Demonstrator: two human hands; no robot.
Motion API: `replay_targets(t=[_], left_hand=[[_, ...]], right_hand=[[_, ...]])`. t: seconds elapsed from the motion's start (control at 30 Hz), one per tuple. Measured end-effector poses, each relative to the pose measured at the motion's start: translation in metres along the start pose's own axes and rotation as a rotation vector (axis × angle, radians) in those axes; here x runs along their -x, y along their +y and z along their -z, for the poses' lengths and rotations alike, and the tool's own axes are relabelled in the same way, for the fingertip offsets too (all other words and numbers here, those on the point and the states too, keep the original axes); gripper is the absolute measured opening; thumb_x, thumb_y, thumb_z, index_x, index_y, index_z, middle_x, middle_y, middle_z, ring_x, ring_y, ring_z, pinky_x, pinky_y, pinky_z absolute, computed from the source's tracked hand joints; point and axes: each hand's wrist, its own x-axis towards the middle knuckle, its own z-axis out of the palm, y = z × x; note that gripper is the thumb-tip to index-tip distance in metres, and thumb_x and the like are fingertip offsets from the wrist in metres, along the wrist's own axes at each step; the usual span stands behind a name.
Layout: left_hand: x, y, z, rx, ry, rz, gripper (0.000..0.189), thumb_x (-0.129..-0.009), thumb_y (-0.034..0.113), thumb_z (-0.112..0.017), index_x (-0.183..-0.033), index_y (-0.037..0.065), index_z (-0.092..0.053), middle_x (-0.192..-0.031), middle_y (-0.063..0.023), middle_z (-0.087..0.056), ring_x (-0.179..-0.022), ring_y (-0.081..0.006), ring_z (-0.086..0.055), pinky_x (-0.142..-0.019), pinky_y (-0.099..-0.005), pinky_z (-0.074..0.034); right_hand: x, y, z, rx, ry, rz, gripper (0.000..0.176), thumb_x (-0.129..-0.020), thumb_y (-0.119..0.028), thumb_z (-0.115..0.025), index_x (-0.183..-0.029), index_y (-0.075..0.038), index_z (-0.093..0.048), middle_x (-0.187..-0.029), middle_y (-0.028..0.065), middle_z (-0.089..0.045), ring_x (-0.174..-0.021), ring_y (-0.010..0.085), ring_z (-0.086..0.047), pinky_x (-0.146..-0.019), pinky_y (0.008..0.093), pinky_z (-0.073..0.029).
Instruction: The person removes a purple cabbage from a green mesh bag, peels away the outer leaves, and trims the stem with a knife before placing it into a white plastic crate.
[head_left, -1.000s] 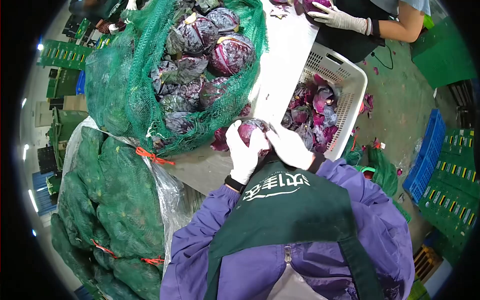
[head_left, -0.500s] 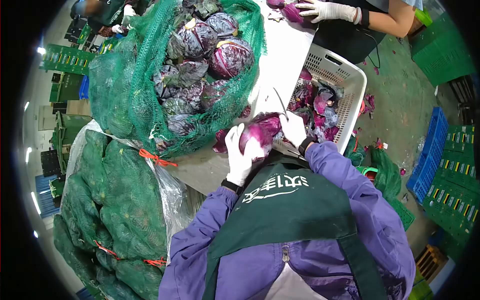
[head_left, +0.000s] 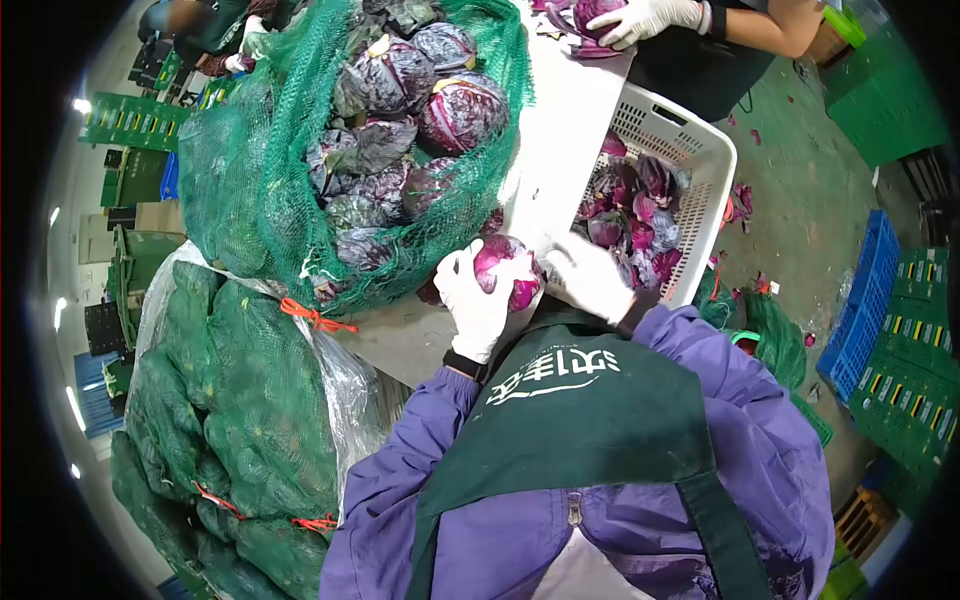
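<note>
A red cabbage [head_left: 506, 268] with a pale patch on its surface is held in my left hand [head_left: 474, 303], close to the apron. The white-gloved fingers curl round its left side. Just right of the cabbage is my right hand [head_left: 590, 275], also gloved and blurred by motion. Its fingers are smeared, and whether they hold anything does not show. Beyond both hands, a green mesh sack [head_left: 285, 190] lies open on the white table [head_left: 560, 120], full of red cabbages [head_left: 466, 113]. Loose purple leaves [head_left: 640, 215] fill a white crate [head_left: 715, 190] to the right.
Closed green mesh sacks [head_left: 265, 390] with orange ties are piled at the left. Across the table, a co-worker's gloved hand [head_left: 655, 20] rests on a purple cabbage. Blue [head_left: 862, 300] and green crates [head_left: 915, 350] stand at the right, and leaf scraps litter the floor.
My right hand has shifted slightly right and blurred; the thin dark blade seen by it no longer shows. The loose leaf between my hands is gone from there, and the cabbage has turned.
</note>
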Motion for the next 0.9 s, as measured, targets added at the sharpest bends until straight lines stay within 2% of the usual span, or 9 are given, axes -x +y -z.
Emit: replay_targets(t=[0.07,0.17,0.23,0.37,0.47,0.57,0.63,0.73,0.9], left_hand=[[-0.006,0.005,-0.006,-0.01,-0.036,0.021,0.061,-0.086,0.026,-0.073,-0.137,0.002,-0.049,-0.133,-0.0207,-0.043,-0.122,-0.0363,-0.044,-0.106,-0.0468,-0.034],[-0.008,0.005,-0.017,0.243,0.074,-0.029,0.059,-0.087,0.029,-0.073,-0.131,-0.003,-0.051,-0.134,-0.0247,-0.046,-0.122,-0.0396,-0.045,-0.105,-0.0471,-0.035],[-0.009,0.006,-0.019,0.263,0.067,-0.021,0.058,-0.087,0.029,-0.073,-0.13,-0.004,-0.052,-0.132,-0.0244,-0.048,-0.122,-0.0388,-0.045,-0.104,-0.0467,-0.035],[-0.011,0.007,-0.02,0.232,0.072,-0.022,0.059,-0.087,0.03,-0.073,-0.13,-0.004,-0.052,-0.127,-0.0229,-0.053,-0.122,-0.0369,-0.046,-0.104,-0.0464,-0.036],[-0.012,0.009,-0.02,0.247,0.078,-0.005,0.058,-0.086,0.031,-0.074,-0.128,-0.003,-0.053,-0.125,-0.0227,-0.054,-0.12,-0.0369,-0.047,-0.103,-0.0467,-0.037],[-0.016,0.008,-0.018,0.267,0.041,0.033,0.057,-0.085,0.031,-0.075,-0.126,-0.002,-0.054,-0.124,-0.0223,-0.054,-0.118,-0.0377,-0.048,-0.102,-0.0472,-0.038],[-0.018,0.008,-0.017,0.262,0.04,0.03,0.057,-0.084,0.031,-0.075,-0.126,-0.002,-0.055,-0.123,-0.0221,-0.054,-0.117,-0.0381,-0.048,-0.101,-0.0474,-0.038],[-0.022,0.012,-0.02,0.215,0.049,0.007,0.056,-0.084,0.033,-0.074,-0.125,-0.001,-0.056,-0.121,-0.0219,-0.054,-0.115,-0.0385,-0.049,-0.1,-0.0476,-0.039],[-0.026,0.018,-0.029,0.1,0.103,-0.053,0.054,-0.084,0.035,-0.073,-0.123,0.001,-0.057,-0.118,-0.0221,-0.054,-0.113,-0.0391,-0.049,-0.098,-0.0481,-0.04]], right_hand=[[0.001,-0.008,-0.018,0.148,-0.131,-0.111,0.044,-0.099,-0.032,-0.053,-0.136,-0.009,-0.052,-0.118,0.0217,-0.065,-0.101,0.0369,-0.066,-0.086,0.0415,-0.052],[0.003,0.001,-0.032,0.341,-0.187,0.077,0.039,-0.101,-0.032,-0.049,-0.13,-0.006,-0.054,-0.107,0.0222,-0.066,-0.087,0.0354,-0.068,-0.074,0.0426,-0.054],[0.0,0.008,-0.041,0.449,-0.033,0.204,0.031,-0.096,-0.02,-0.048,-0.125,-0.015,-0.061,-0.084,0.0164,-0.065,-0.07,0.0283,-0.066,-0.057,0.0406,-0.053],[-0.002,0.002,-0.033,0.494,-0.141,0.18,0.033,-0.096,-0.019,-0.047,-0.127,-0.012,-0.058,-0.087,0.016,-0.065,-0.069,0.0289,-0.066,-0.057,0.0409,-0.054],[-0.003,0.007,-0.039,0.428,-0.156,0.134,0.03,-0.1,-0.021,-0.047,-0.121,-0.002,-0.057,-0.083,0.0162,-0.062,-0.066,0.0301,-0.064,-0.056,0.0416,-0.052],[0.0,0.009,-0.04,0.539,-0.004,0.341,0.033,-0.1,-0.02,-0.047,-0.124,0.0,-0.057,-0.079,0.0176,-0.063,-0.063,0.0314,-0.063,-0.057,0.0417,-0.052],[-0.001,0.005,-0.037,0.617,-0.116,0.275,0.03,-0.098,-0.019,-0.045,-0.118,-0.002,-0.059,-0.097,0.0192,-0.065,-0.071,0.0301,-0.066,-0.059,0.0398,-0.054],[-0.008,-0.009,-0.034,0.427,-0.086,0.039,0.027,-0.097,-0.019,-0.046,-0.112,-0.001,-0.061,-0.097,0.0203,-0.064,-0.075,0.0299,-0.066,-0.061,0.0402,-0.054],[-0.015,0.007,-0.034,0.5,-0.116,0.092,0.025,-0.097,-0.017,-0.046,-0.11,-0.003,-0.062,-0.096,0.0203,-0.065,-0.082,0.0326,-0.066,-0.068,0.0422,-0.054]])
